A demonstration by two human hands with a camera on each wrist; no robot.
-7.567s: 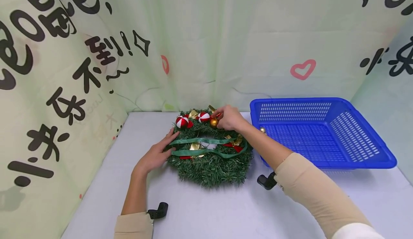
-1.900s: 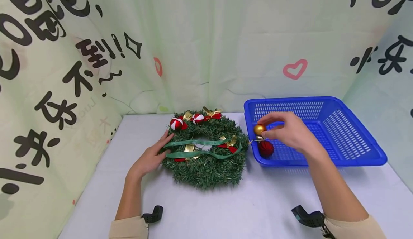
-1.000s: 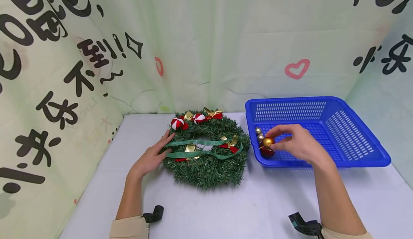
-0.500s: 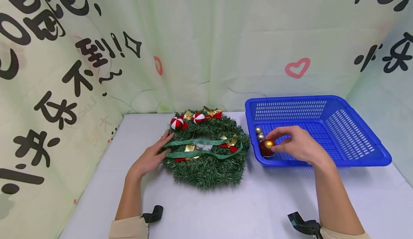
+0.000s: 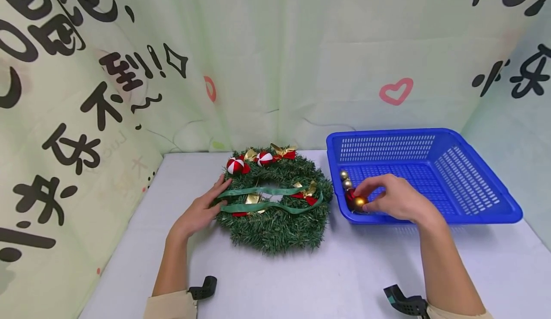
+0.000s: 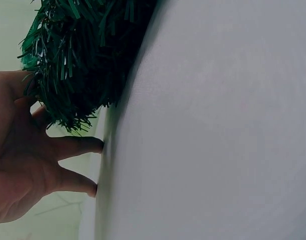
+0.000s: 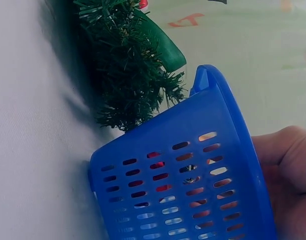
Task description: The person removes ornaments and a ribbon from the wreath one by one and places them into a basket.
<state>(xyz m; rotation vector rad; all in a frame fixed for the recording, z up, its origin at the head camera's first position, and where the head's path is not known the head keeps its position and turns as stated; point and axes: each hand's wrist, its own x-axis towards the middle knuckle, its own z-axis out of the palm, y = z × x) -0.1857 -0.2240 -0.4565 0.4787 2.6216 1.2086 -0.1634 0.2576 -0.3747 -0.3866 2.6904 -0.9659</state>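
Observation:
A green tinsel wreath [image 5: 275, 230] lies on the table, crossed by two strands of green ribbon [image 5: 275, 206]. Red-and-white balls [image 5: 235, 166] and red-and-gold bows [image 5: 284, 152] decorate it. My left hand [image 5: 201, 213] rests against its left side, fingers spread; in the left wrist view, two fingertips touch the table. Inside the blue basket [image 5: 482, 214], near its front left corner, my right hand [image 5: 398, 198] pinches a shiny gold Christmas ball [image 5: 359, 202]. Close beside that ball is a dark red one [image 5: 349, 194], partly hidden.
Two small pale gold balls [image 5: 346, 183] lie along the basket's left wall. Slots in the basket wall [image 7: 173, 150] show red pieces inside. A printed curtain [image 5: 301, 70] closes off the back and sides. The basket stands just right of the wreath.
Earlier my right hand was at the gold ball on the wreath's upper right. It has since carried the ball into the basket and lowered it beside the red ball. The left hand stays put.

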